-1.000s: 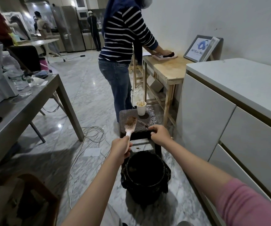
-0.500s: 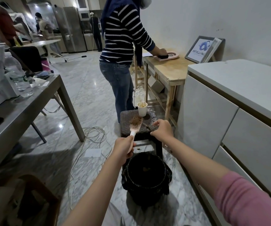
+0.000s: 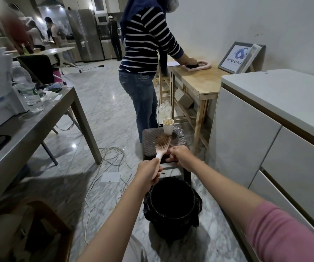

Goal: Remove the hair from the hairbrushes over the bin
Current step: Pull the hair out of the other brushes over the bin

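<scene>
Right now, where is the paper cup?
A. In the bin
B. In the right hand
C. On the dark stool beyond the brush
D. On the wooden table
C: the paper cup stands upright on the dark stool, beyond the brush held in the left hand.

Shared workspace: steel fridges point(image 3: 88, 35), wooden workbench point(image 3: 195, 82), white cabinets point(image 3: 265, 129).

The brush point(image 3: 161, 148) looks like pale plastic with a smooth handle, bristles clogged with brownish fuzzy hair. Bin point(image 3: 172, 207) right below it is lined with a crinkly, slightly shiny black plastic bag. Stool point(image 3: 152, 140) behind the bin has a dark woven-looking top. Floor point(image 3: 107, 118) is glossy marble, table point(image 3: 199, 86) past the stool is raw matt wood.
</scene>
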`<state>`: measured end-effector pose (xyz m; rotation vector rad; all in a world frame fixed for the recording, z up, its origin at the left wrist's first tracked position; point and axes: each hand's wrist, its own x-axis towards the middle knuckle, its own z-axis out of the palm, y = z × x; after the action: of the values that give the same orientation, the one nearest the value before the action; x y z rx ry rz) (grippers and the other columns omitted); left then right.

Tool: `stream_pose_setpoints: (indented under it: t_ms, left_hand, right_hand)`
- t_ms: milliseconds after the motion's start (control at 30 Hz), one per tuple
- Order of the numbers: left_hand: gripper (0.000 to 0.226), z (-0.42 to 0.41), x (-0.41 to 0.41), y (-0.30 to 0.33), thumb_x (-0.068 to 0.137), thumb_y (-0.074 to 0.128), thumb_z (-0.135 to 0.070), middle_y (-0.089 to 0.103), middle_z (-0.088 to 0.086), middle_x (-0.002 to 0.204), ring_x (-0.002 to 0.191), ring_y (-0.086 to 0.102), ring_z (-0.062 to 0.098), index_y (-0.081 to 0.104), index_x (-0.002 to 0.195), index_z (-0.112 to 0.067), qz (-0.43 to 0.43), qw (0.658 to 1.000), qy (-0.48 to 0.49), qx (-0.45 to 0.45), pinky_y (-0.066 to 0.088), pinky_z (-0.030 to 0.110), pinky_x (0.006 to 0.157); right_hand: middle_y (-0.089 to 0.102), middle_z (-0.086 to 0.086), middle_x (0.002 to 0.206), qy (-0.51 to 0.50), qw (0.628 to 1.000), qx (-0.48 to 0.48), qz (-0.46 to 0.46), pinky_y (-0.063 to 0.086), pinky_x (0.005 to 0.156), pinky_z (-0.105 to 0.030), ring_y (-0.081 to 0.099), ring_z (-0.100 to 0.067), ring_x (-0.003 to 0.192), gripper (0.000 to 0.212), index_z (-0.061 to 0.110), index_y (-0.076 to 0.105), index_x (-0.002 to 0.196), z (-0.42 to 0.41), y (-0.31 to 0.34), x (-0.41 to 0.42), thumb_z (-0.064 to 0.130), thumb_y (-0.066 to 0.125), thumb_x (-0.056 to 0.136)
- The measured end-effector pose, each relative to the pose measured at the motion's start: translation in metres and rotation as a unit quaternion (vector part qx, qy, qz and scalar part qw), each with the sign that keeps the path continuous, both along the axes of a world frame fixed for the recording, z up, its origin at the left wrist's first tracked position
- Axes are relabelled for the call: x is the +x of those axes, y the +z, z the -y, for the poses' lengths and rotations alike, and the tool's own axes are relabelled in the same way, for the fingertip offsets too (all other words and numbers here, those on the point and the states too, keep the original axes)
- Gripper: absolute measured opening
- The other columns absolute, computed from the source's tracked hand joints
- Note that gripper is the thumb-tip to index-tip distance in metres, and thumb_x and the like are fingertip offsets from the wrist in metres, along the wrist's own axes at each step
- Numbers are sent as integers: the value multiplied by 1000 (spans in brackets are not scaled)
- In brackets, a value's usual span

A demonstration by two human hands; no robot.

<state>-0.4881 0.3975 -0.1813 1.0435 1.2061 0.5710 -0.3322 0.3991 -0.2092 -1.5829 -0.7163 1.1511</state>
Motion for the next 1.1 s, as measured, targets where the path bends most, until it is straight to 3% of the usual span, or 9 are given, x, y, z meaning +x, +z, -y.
stream_pose_setpoints:
  t_ms: [33,133,233,400,567,667,900,967,1100]
  left_hand:
    - [20,-1,0,-1,95,51,-21,56,5,68,50,44,15,59,88,-4,-3,1000,9,-1,34,23,49]
    - [20,-4,-2,-3,95,50,-21,57,7,71,51,44,15,58,92,-3,-9,999,35,-6,36,24,47]
    - [21,-4,-5,-6,96,48,-20,57,8,72,52,43,15,57,92,-1,-7,998,61,-6,36,25,48]
    - [21,-8,-12,-12,94,47,-17,53,6,69,51,41,15,55,81,-3,-3,993,117,-17,33,24,46]
    - [19,-14,-18,-19,90,54,-21,55,7,69,49,40,15,55,84,-3,5,985,168,-34,33,22,44]
    - [21,-16,-26,-20,90,53,-17,54,9,65,47,39,16,52,76,-2,14,976,211,-43,33,23,43]
    - [24,-21,-43,-20,92,49,-10,52,9,64,47,37,17,48,69,-4,13,957,285,-43,30,23,46]
    - [23,-21,-44,-20,94,47,-13,52,8,63,47,36,17,50,72,-4,9,955,295,-38,30,24,46]
    - [23,-15,-41,-19,94,48,-16,58,9,68,50,42,17,54,80,1,-13,965,264,-10,35,26,48]
  right_hand:
    - [55,1,51,-8,1000,1,21,50,72,-39,58,-12,52,30,11,60,69,1,3,-1,4,43,93]
    - [41,-5,59,-24,997,0,68,45,51,-28,44,-16,51,33,12,46,62,2,5,0,9,38,94]
    - [29,-4,58,-55,995,21,79,40,51,-28,34,-16,49,32,17,32,61,3,8,3,11,35,93]
    - [28,-1,55,-96,990,46,90,40,49,-27,33,-15,49,38,18,28,58,10,8,9,14,35,95]
    - [32,-4,57,-131,982,51,124,42,49,-28,34,-16,56,37,17,31,57,13,8,15,14,35,94]
    - [33,-4,57,-159,979,57,118,41,46,-26,34,-15,54,37,16,32,58,14,11,18,15,33,95]
    - [40,-5,59,-248,965,85,18,39,45,-26,40,-15,53,29,14,42,66,13,16,23,11,32,92]
    - [42,-6,60,-233,969,81,24,40,46,-26,42,-15,54,28,13,44,66,12,17,23,9,32,92]
    - [58,-6,75,-128,981,26,142,47,56,-30,53,-16,65,32,11,61,76,8,10,22,14,37,97]
